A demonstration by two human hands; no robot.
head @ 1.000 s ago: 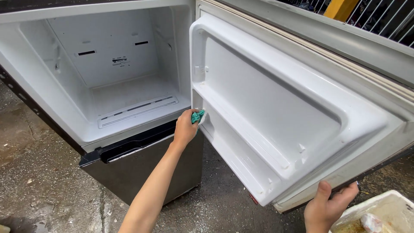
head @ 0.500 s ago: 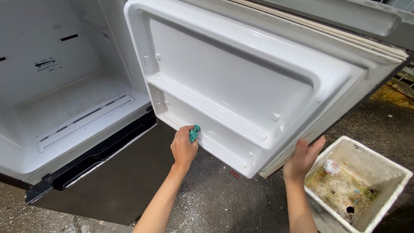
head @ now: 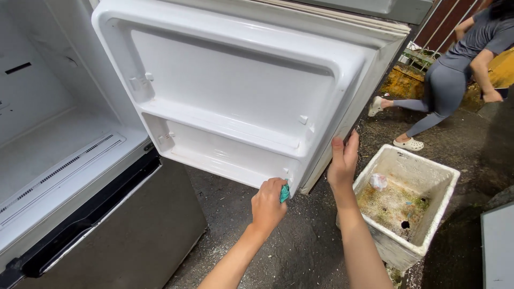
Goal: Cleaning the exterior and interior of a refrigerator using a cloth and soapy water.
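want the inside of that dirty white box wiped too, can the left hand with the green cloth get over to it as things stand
Probably not directly. The left hand presses the green cloth to the fridge door's lower corner, and the right hand and its forearm stand between it and the white box. It would have to cross over that arm.

One head-worn camera looks steeply down and forward from above the left hand and right hand, close to both. Beyond the hands the open fridge door fills the upper frame (no second view shares the scene).
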